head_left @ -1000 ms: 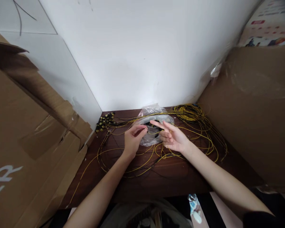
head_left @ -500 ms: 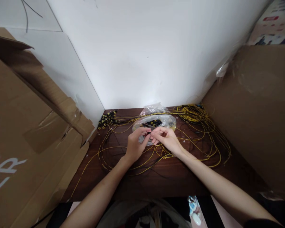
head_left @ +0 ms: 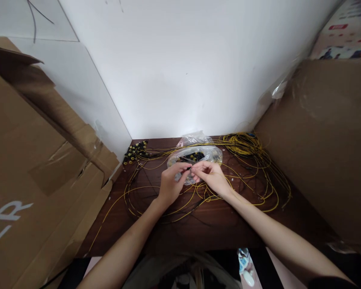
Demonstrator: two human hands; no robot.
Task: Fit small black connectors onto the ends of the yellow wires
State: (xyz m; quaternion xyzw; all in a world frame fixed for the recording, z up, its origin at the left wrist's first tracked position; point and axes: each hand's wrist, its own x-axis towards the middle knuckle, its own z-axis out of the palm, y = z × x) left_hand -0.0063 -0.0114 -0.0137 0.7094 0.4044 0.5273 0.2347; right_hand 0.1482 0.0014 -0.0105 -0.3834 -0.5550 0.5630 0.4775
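My left hand (head_left: 173, 180) and my right hand (head_left: 212, 176) meet fingertip to fingertip over the dark wooden table. The left thumb and index finger pinch a small black piece, perhaps a connector, mostly hidden by the fingers. My right fingers are pinched against the same spot; what they hold is too small to make out. Just behind the hands lies an opened clear plastic bag (head_left: 216, 154) with small black and yellow connectors (head_left: 195, 156) inside. Thin yellow and black wires (head_left: 203, 192) loop on the table below and around the hands.
A bundle of yellow wires (head_left: 240, 142) is coiled at the back right. Several black and yellow connector ends (head_left: 135, 151) are heaped at the back left. Cardboard boxes stand at left (head_left: 45, 160) and right (head_left: 325, 148), with a white wall (head_left: 183, 80) behind.
Both hands stay pinched together at nearly the same place, with only slight finger movement. The view has shifted a little.
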